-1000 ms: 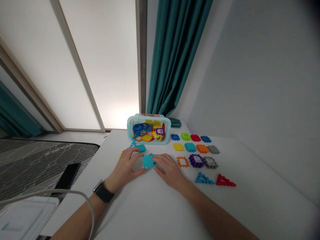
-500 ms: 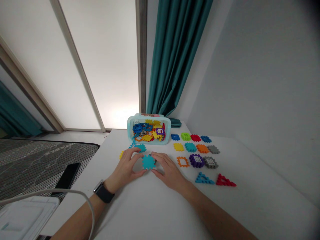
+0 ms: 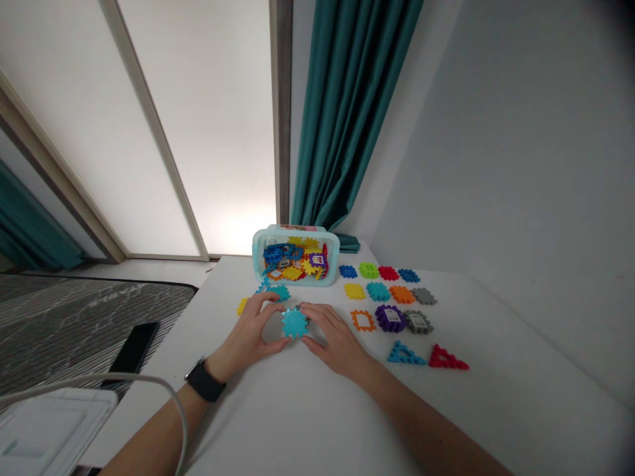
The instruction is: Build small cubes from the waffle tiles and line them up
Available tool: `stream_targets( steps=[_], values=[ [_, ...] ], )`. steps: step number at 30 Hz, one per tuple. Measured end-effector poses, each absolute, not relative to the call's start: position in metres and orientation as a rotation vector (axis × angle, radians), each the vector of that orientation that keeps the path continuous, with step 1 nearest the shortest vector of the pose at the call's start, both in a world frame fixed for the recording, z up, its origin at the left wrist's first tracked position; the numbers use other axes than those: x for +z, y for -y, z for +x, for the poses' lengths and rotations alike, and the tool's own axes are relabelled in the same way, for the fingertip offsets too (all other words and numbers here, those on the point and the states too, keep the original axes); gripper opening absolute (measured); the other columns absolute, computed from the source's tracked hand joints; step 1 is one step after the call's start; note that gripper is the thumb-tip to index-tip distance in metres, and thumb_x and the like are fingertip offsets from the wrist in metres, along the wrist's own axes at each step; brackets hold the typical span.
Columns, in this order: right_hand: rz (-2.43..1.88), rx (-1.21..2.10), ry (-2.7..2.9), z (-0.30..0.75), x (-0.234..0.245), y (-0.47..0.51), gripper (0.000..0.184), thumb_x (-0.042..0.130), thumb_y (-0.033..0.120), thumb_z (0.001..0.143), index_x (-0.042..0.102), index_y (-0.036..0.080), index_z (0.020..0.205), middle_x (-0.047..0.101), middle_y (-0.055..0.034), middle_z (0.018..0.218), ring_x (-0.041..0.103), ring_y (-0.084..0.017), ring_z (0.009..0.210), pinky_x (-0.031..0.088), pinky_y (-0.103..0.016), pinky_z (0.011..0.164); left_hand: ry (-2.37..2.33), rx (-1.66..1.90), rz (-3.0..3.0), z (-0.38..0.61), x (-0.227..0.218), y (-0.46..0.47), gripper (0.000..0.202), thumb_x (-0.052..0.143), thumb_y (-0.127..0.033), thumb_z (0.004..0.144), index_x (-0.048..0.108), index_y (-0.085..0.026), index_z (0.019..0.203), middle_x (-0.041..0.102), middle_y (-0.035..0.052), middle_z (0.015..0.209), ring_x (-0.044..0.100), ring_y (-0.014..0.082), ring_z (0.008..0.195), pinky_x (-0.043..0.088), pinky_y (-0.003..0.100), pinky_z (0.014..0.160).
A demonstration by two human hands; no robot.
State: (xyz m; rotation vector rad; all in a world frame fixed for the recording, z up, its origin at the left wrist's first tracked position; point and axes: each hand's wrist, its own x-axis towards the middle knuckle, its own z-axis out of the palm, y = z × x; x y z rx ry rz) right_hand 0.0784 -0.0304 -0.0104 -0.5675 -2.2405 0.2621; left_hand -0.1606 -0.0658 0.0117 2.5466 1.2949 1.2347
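Observation:
Both of my hands meet on a teal toothed square tile (image 3: pixel 294 322) held upright just above the white table (image 3: pixel 307 410). My left hand (image 3: pixel 251 335), with a dark watch on its wrist, pinches the tile's left edge. My right hand (image 3: pixel 331 337) pinches its right edge, and a grey piece shows just behind the tile by those fingers. Another teal tile (image 3: pixel 280 291) and a yellow tile (image 3: pixel 241 306) lie flat just beyond my left hand.
A pale blue tub (image 3: pixel 296 258) full of coloured tiles stands at the table's far edge. Rows of several sorted tiles (image 3: pixel 387 294) lie to the right, with a blue triangle (image 3: pixel 405 355) and a red triangle (image 3: pixel 447 359). A black phone (image 3: pixel 133 349) lies on the left.
The teal tile has been turned between my fingers, from a slanted face to a more upright one showing its studded face. Both hands stay in place.

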Motion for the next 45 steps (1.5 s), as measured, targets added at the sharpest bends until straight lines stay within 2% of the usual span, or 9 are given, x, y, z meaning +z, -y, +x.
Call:
stream_targets(
  steps=[14, 19, 23, 31, 37, 40, 45],
  values=[
    [-0.577, 0.153, 2.309, 0.080, -0.007, 0.035, 0.055, 0.056, 0.023, 0.097, 0.038, 0.024, 0.148, 0.056, -0.0133, 0.142, 0.053, -0.026, 0.130, 0.050, -0.049, 0.107, -1.307, 1.190, 2.618, -0.163, 0.008, 0.065, 0.051, 0.076, -0.027, 0.078, 0.053, -0.024, 0.123, 0.053, 0.0137, 0.128, 0.055, 0.0306, 0.120, 0.049, 0.049, 0.102],
    [-0.572, 0.085, 2.352, 0.081, -0.004, 0.035, 0.048, 0.052, 0.018, 0.098, 0.043, 0.025, 0.145, 0.058, -0.0122, 0.140, 0.056, -0.026, 0.127, 0.053, -0.048, 0.104, -1.334, 1.171, 2.624, -0.164, 0.009, 0.065, 0.053, 0.074, -0.025, 0.077, 0.054, -0.024, 0.125, 0.055, 0.0133, 0.128, 0.055, 0.0309, 0.120, 0.049, 0.048, 0.102],
    [-0.609, 0.090, 2.338, 0.079, -0.006, 0.036, 0.046, 0.054, 0.020, 0.097, 0.047, 0.025, 0.142, 0.061, -0.0127, 0.133, 0.059, -0.026, 0.122, 0.054, -0.047, 0.102, -1.346, 1.147, 2.635, -0.165, 0.008, 0.063, 0.051, 0.074, -0.023, 0.078, 0.056, -0.024, 0.126, 0.056, 0.0127, 0.127, 0.056, 0.0303, 0.119, 0.048, 0.048, 0.102],
    [-0.692, 0.132, 2.176, 0.074, -0.008, 0.036, 0.048, 0.057, 0.017, 0.092, 0.048, 0.024, 0.139, 0.059, -0.0135, 0.127, 0.060, -0.028, 0.118, 0.055, -0.049, 0.101, -1.386, 1.150, 2.543, -0.163, 0.005, 0.059, 0.027, 0.070, -0.024, 0.085, 0.064, -0.024, 0.111, 0.061, 0.0091, 0.116, 0.059, 0.0258, 0.109, 0.050, 0.045, 0.096],
    [-0.702, 0.161, 2.163, 0.072, -0.012, 0.036, 0.049, 0.059, 0.019, 0.093, 0.046, 0.026, 0.139, 0.058, -0.0128, 0.123, 0.061, -0.028, 0.114, 0.057, -0.049, 0.098, -1.317, 1.245, 2.439, -0.161, 0.002, 0.057, 0.017, 0.066, -0.023, 0.090, 0.065, -0.023, 0.107, 0.062, 0.0089, 0.112, 0.061, 0.0237, 0.108, 0.053, 0.043, 0.094],
    [-0.709, 0.123, 2.183, 0.072, -0.016, 0.034, 0.043, 0.059, 0.021, 0.095, 0.049, 0.026, 0.136, 0.058, -0.0125, 0.120, 0.062, -0.028, 0.112, 0.058, -0.048, 0.095, -1.309, 1.252, 2.412, -0.159, 0.005, 0.059, 0.020, 0.064, -0.021, 0.090, 0.064, -0.023, 0.110, 0.062, 0.0090, 0.113, 0.061, 0.0238, 0.109, 0.053, 0.043, 0.096],
    [-0.705, 0.080, 2.199, 0.074, -0.016, 0.031, 0.030, 0.057, 0.020, 0.097, 0.057, 0.025, 0.127, 0.061, -0.0108, 0.111, 0.064, -0.026, 0.103, 0.060, -0.043, 0.088, -1.312, 1.212, 2.411, -0.157, 0.007, 0.062, 0.037, 0.073, -0.026, 0.084, 0.060, -0.023, 0.119, 0.058, 0.0105, 0.122, 0.059, 0.0265, 0.116, 0.052, 0.047, 0.100]
  ],
)
